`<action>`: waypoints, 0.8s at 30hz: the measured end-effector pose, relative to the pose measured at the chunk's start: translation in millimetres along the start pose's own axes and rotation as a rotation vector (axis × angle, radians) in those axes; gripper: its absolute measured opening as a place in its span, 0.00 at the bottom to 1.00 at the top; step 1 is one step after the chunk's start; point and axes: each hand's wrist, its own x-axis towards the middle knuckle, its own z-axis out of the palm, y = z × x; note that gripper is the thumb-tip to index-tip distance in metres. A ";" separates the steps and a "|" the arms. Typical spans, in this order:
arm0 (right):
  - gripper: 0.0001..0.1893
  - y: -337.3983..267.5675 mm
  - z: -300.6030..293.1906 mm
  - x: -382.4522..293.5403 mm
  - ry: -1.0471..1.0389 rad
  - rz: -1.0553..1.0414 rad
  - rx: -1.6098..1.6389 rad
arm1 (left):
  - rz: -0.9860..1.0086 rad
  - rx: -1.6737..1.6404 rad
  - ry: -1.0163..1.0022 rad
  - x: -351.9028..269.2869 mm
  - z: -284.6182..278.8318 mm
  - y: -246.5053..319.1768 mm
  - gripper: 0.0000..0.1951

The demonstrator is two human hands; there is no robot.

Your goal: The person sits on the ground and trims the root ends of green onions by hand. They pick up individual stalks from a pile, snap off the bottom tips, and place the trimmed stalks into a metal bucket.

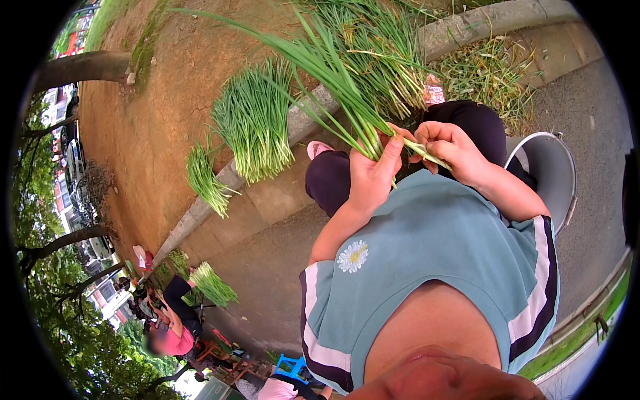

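Observation:
My left hand [372, 172] grips a small bunch of garlic chives [345, 85] near the pale stem ends, and the long leaves fan out to the upper left. My right hand [452, 150] pinches a whitish stem end [420, 150] that sticks out to the right of the left hand. Past my knees lies a large loose heap of chives [370, 55], some leaves yellowed. To the left, a thick bundle of chives [255, 120] rests across the stone kerb [315, 107], with a smaller bundle [207, 177] beside it.
A grey metal bucket [552, 175] stands by my right side. Discarded chive scraps [490, 75] litter the paving at upper right. A person in a pink top [177, 342] sits at lower left near more chives [215, 285]. A blue plastic stool [290, 367] and tree trunks [85, 70] are farther off.

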 end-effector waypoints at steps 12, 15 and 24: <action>0.02 5.0 -8.6 -9.9 -0.070 -0.176 -0.102 | -0.074 0.229 -0.186 1.2 -5.6 11.6 0.04; 0.02 11.5 -10.1 -6.9 -0.083 -0.248 -0.013 | -0.154 0.160 -0.179 4.0 -5.4 8.9 0.04; 0.05 21.7 -13.0 -4.2 -0.155 -0.194 0.232 | -0.237 -0.108 -0.160 1.0 -4.4 3.1 0.05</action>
